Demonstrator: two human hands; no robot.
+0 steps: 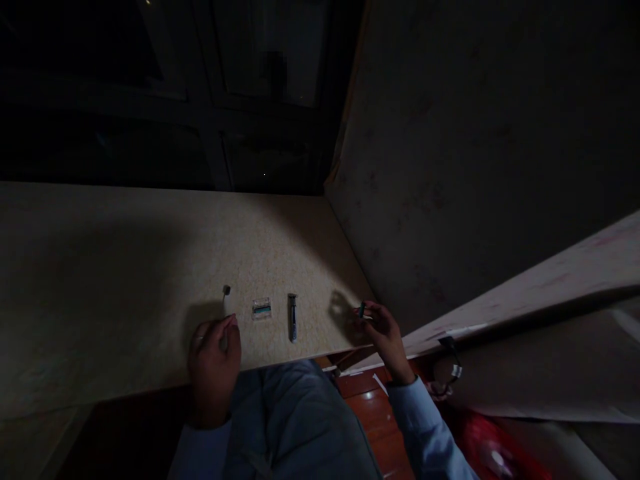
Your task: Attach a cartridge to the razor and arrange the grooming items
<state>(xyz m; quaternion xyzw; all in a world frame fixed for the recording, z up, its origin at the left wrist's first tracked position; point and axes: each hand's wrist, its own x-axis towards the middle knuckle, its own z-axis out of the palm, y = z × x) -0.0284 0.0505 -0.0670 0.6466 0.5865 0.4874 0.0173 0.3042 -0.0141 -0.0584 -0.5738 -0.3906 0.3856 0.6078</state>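
Note:
My left hand [215, 347] is closed, its fingertips at the lower end of a slim white-handled brush [229, 305] with a dark head, which points away from me over the table. My right hand [383, 327] pinches a small dark and teal razor cartridge [361, 309] just above the table's right side. Between the hands lies a razor handle [293, 320], dark and silver, its head end pointing away. Left of it sits a clear plastic case [261, 309] with a teal strip inside. Dim light hides fine detail.
The pale speckled table [150, 267] meets a patterned wall [450, 167] on the right and dark window panes [270, 100] at the back. My lap is at its front edge. A black cable [454, 363] and a red bag [495, 447] are low at the right.

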